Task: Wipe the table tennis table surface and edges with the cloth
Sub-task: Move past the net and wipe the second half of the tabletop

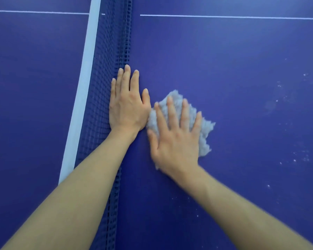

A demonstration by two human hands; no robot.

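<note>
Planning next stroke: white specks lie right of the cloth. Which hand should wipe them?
Right. The right hand presses flat on the grey cloth, nearest the specks; the left hand lies empty beside the net.

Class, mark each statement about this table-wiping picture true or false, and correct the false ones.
1. The right hand presses flat on the grey cloth. True.
2. The left hand grips the cloth. False: it lies flat on the table beside the net, holding nothing.
3. White specks dot the table to the cloth's right. True.
4. The cloth hangs over the net. False: it lies on the table.
</note>
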